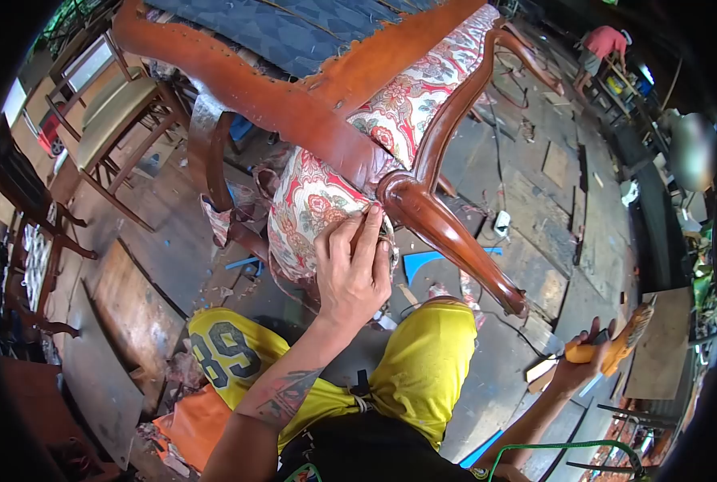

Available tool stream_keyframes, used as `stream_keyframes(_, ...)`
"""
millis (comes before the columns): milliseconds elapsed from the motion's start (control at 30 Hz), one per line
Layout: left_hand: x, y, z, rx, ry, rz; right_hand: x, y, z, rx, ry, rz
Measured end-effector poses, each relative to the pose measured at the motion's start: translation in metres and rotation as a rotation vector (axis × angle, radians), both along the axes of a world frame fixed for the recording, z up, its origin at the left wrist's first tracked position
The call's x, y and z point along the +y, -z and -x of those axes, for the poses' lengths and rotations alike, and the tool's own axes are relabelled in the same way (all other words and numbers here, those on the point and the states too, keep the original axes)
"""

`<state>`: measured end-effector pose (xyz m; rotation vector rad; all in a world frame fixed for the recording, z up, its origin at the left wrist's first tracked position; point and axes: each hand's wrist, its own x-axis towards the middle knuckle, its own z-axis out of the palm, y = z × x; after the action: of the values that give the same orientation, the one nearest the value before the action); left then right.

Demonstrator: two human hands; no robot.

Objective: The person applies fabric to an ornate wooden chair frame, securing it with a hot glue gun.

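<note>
An upturned wooden chair (pixel 447 217) with carved, glossy brown legs lies in front of me. Red-and-white floral fabric (pixel 310 201) hangs over its near side, beside a strip of brown leather-like covering (pixel 286 104) along the frame. My left hand (pixel 354 261) is closed at the edge of this fabric, fingers together and fingertips right by the base of the front leg. Off to the right, my right hand (pixel 579 365) is wrapped around an orange hand tool (pixel 616 345), held away from the chair; its exact kind is unclear.
Wooden chairs (pixel 117 112) stand at the left. Wood panels (pixel 125 305), blue scraps (pixel 423 263) and fabric offcuts lie on the plank floor (pixel 527 217). An orange cloth (pixel 194 430) is beside my knee. Another person (pixel 604 50) bends over at the far right.
</note>
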<state>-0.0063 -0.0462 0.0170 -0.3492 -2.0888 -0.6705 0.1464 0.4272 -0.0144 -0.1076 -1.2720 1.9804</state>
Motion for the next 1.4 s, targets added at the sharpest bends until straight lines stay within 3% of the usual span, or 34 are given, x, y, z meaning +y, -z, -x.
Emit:
stream_keyframes(33,0.000,0.001,0.000,-0.005,0.006,-0.012,-0.012,-0.028,0.001,0.020,0.048,0.014)
stream_keyframes(133,-0.001,0.004,0.000,-0.018,0.027,-0.064,-0.027,-0.074,0.008,0.150,-0.158,-0.226)
stream_keyframes(233,-0.005,0.000,-0.002,-0.055,0.041,-0.084,-0.095,-0.112,0.024,0.057,-0.062,-0.257)
stream_keyframes(300,-0.005,0.000,-0.001,-0.077,0.060,-0.105,-0.137,-0.125,0.038,-0.027,0.014,-0.461)
stream_keyframes(400,-0.007,0.001,-0.001,-0.088,0.039,-0.017,-0.168,-0.128,0.044,-0.065,-0.259,-0.448)
stream_keyframes(433,-0.006,0.000,-0.001,-0.090,0.040,-0.023,-0.190,-0.129,0.050,-0.052,-0.175,-0.442)
stream_keyframes(500,-0.007,0.001,-0.001,-0.126,0.031,0.034,-0.203,-0.136,0.058,-0.105,-0.455,-0.355)
stream_keyframes(633,-0.008,-0.006,-0.006,-0.189,-0.042,0.177,-0.211,-0.129,0.071,-0.213,-0.515,-0.279)
stream_keyframes(700,-0.007,-0.005,-0.003,-0.182,-0.067,0.222,-0.213,-0.125,0.081,-0.152,-0.462,-0.454)
stream_keyframes(800,-0.008,-0.003,0.001,-0.127,-0.169,0.369,-0.220,-0.130,0.088,-0.227,-0.481,-0.452)
stream_keyframes(933,-0.011,-0.007,-0.001,-0.137,-0.149,0.350,-0.233,-0.138,0.098,-0.292,-0.595,-0.496)
stream_keyframes(1100,-0.010,-0.006,-0.002,-0.140,0.011,0.091,-0.235,-0.141,0.105,-0.327,-0.741,-0.644)
stream_keyframes(1267,-0.010,-0.010,-0.009,-0.012,0.010,0.004,-0.245,-0.158,0.100,-0.482,-0.730,-0.662)
stream_keyframes(1300,-0.008,-0.012,-0.012,-0.013,0.014,-0.006,-0.244,-0.156,0.102,-0.456,-0.720,-0.780)
stream_keyframes(1367,-0.005,-0.015,-0.020,-0.081,0.394,-0.340,-0.242,-0.153,0.106,-0.399,-0.697,-1.012)
stream_keyframes(1400,0.002,-0.021,-0.030,-0.260,0.574,-0.601,-0.252,-0.161,0.103,-0.479,-0.736,-0.931)
